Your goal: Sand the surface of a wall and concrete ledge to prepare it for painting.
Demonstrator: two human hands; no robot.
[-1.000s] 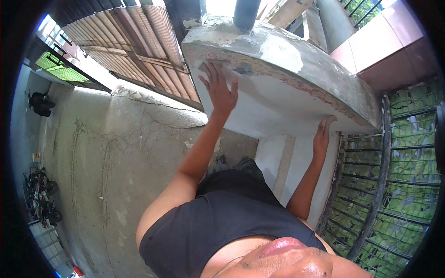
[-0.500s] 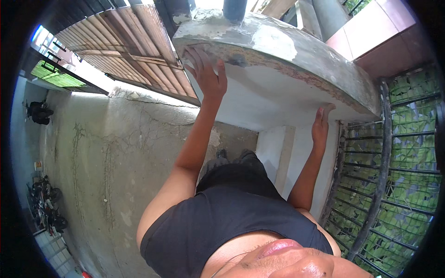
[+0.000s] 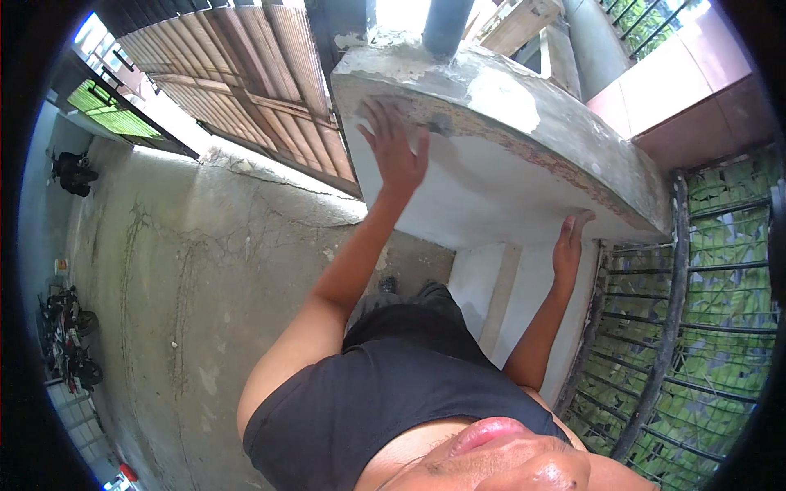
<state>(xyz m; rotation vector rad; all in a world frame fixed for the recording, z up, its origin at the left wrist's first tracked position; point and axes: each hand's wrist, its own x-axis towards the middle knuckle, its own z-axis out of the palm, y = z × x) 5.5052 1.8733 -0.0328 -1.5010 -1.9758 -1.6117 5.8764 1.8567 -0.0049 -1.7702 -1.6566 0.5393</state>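
Note:
In front of me rises a low white wall [image 3: 491, 192] with a worn, chipped concrete ledge [image 3: 524, 98] on top. My left hand [image 3: 396, 151] lies against the wall's face just under the ledge, near its left end, fingers stretched and spread. Farther right, my right hand [image 3: 570, 245] is raised to the same wall below the ledge's edge. Its fingers are straight and it holds nothing; whether its whole palm touches the wall cannot be seen. Both arms reach forward.
A corrugated brown gate [image 3: 246, 90] stands at the far left. Cracked concrete floor [image 3: 221, 270] spreads to my left, with a motorcycle [image 3: 70, 340] by the far wall. Black metal bars [image 3: 667, 327] with green mesh close off the right side. A dark post [image 3: 446, 29] rises from the ledge.
The wall, ledge and both hands sit slightly lower in the view, and the left hand also farther right. The hands keep about the same places on the wall, fingers still stretched.

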